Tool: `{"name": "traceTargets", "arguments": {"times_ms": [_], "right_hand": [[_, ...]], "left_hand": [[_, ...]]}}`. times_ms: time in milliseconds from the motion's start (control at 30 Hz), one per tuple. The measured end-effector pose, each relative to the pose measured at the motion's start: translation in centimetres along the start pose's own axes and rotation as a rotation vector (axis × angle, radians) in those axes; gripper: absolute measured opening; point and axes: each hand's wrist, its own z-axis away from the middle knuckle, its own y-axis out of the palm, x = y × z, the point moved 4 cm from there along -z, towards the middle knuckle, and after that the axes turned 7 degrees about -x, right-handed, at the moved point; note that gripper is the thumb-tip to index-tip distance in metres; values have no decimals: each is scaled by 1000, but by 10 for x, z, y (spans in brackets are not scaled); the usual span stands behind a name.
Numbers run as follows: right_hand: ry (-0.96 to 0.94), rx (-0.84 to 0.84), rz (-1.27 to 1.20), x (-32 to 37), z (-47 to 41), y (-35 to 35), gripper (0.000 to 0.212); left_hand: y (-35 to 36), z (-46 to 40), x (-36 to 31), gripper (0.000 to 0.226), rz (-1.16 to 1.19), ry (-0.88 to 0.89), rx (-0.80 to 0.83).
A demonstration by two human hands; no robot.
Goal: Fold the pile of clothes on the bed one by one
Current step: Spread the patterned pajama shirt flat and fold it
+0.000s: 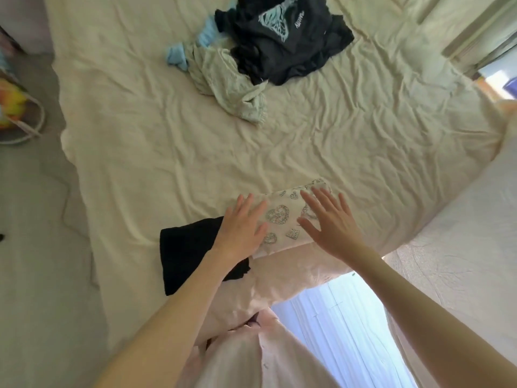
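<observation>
Head view: a folded white garment printed with heart motifs lies at the near edge of the bed, just beside a folded black garment on its left. The left hand rests flat on the white garment's left end, fingers straight and slightly spread, holding nothing. The right hand lies flat over its right end, fingers likewise straight and spread. The unfolded pile, black, pale green and light blue items, sits well apart at the far side of the bed.

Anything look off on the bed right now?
Nothing stands out. Both hands, left and right, lie flat on the folded heart-print garment; the unfolded pile waits farther up the bed.
</observation>
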Motion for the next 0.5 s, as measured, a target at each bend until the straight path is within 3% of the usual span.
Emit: {"name": "traceTargets", "arguments": {"times_ms": [167, 500], "right_hand": [[-102, -64, -93, 92, 11, -61, 62], [-287, -61, -251, 334, 46, -60, 62]], "left_hand": [[-82, 104, 40, 52, 185, -193, -288], [-182, 299, 195, 53, 113, -368, -480]]}}
